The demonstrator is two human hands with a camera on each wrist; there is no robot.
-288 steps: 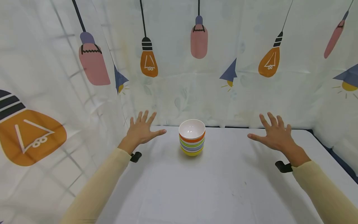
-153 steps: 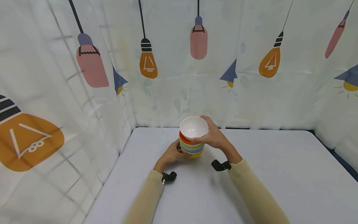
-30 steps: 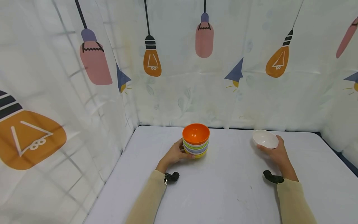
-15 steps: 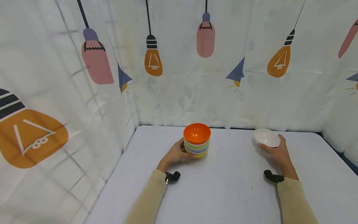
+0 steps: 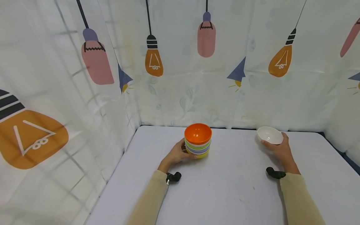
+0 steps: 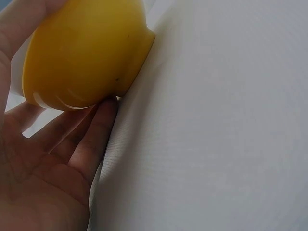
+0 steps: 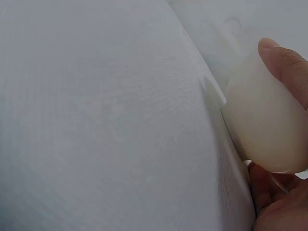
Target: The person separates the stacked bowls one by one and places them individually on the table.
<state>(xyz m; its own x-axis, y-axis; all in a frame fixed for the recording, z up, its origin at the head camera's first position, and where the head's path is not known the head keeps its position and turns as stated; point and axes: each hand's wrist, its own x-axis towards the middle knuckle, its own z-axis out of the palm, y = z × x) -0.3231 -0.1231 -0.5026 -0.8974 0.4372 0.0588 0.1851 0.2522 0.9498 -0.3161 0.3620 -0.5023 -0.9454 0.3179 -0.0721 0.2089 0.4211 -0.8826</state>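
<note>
White bowl (image 5: 270, 135) gripped in right hand (image 5: 279, 151); left hand (image 5: 176, 154) clasps bowl stack (image 5: 197, 140).

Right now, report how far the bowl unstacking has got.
Done: the white bowl is off the stack and at the table's far right. In hand: the right hand grips it; the left hand steadies the stack. Left: the orange bowl on top and those under it remain nested.

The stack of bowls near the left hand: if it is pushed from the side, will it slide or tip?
The stack of bowls is tall over a narrow yellow foot, so probably tips. The left hand steadies it. The smooth cloth may allow sliding.
</note>
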